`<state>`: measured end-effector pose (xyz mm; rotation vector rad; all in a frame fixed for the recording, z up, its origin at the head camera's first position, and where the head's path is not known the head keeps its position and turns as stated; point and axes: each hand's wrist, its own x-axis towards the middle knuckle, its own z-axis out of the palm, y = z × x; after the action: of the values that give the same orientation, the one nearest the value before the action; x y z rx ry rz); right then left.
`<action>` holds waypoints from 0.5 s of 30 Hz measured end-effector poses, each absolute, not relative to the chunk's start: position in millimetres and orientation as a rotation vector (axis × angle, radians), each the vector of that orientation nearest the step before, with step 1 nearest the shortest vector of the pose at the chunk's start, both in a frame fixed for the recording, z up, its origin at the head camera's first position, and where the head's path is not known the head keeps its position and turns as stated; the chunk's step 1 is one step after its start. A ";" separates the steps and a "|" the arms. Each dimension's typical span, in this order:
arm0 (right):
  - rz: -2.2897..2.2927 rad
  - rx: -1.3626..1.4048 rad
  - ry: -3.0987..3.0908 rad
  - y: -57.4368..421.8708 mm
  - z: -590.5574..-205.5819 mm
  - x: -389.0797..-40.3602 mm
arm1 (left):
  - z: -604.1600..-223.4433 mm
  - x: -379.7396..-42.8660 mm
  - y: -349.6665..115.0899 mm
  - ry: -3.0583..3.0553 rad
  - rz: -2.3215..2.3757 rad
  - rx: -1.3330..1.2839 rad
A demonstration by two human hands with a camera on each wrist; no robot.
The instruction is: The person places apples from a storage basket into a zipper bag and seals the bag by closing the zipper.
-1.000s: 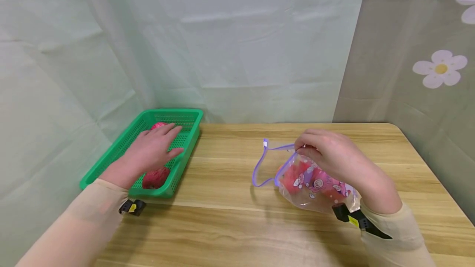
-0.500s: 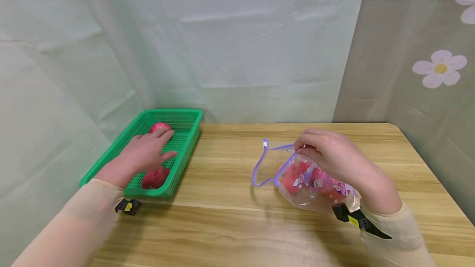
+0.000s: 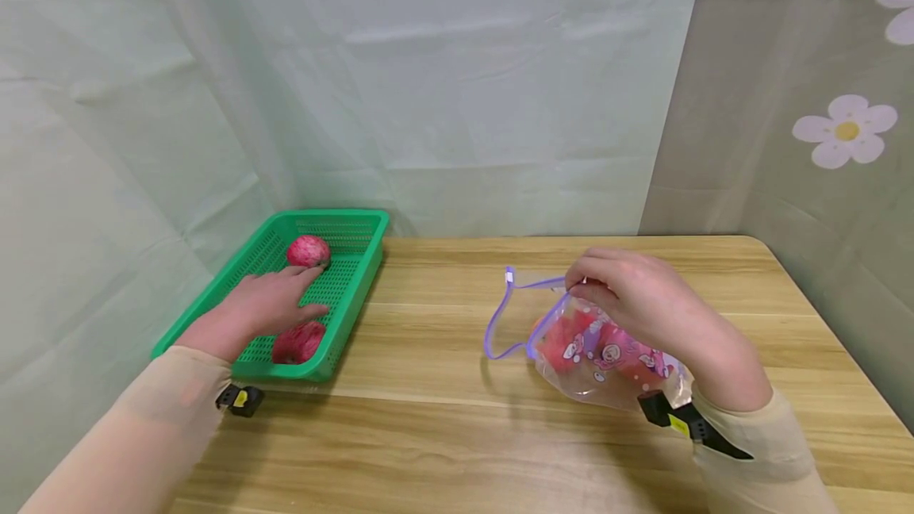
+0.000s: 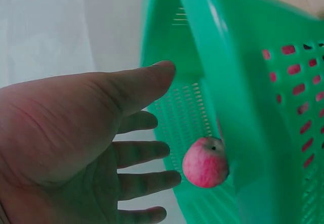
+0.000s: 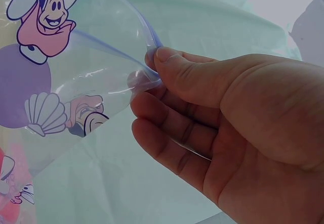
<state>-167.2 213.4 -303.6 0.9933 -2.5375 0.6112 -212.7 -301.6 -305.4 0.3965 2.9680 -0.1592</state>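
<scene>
My left hand [image 3: 260, 308] reaches over the green plastic basket [image 3: 366, 280] with straight, spread fingers and holds nothing. Its fingertips overlap the near side of one red apple [image 3: 309, 249] in the head view. A second apple [image 3: 300, 342] lies below the thumb, at the basket's near end. In the left wrist view, an apple [image 4: 205, 162] sits beyond the spread fingers. On the right, my right hand [image 3: 631, 296] pinches the purple-edged mouth of a clear printed zip bag [image 3: 581, 387] between thumb and fingers. The bag's mouth gapes to the left, and red fruit shows inside.
The wooden table [image 3: 428, 435] runs under basket and bag, with a stretch of bare wood between them. Pale cloth [image 3: 500, 101] hangs close behind the back edge. A grey cloth with flowers [image 3: 800, 205] hangs on the right.
My left hand has drawn slightly back and left and sunk lower into the basket, uncovering more of the far apple. The right hand and bag have stayed put.
</scene>
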 end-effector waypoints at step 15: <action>0.620 0.994 -2.538 213.0 -303.5 -166.2 | -311.5 -212.0 -312.6 2.869 -0.105 0.327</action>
<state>-166.2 213.0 -303.5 0.9937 -2.5382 0.6204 -212.0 -312.6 -311.5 0.3271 2.8686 -0.1051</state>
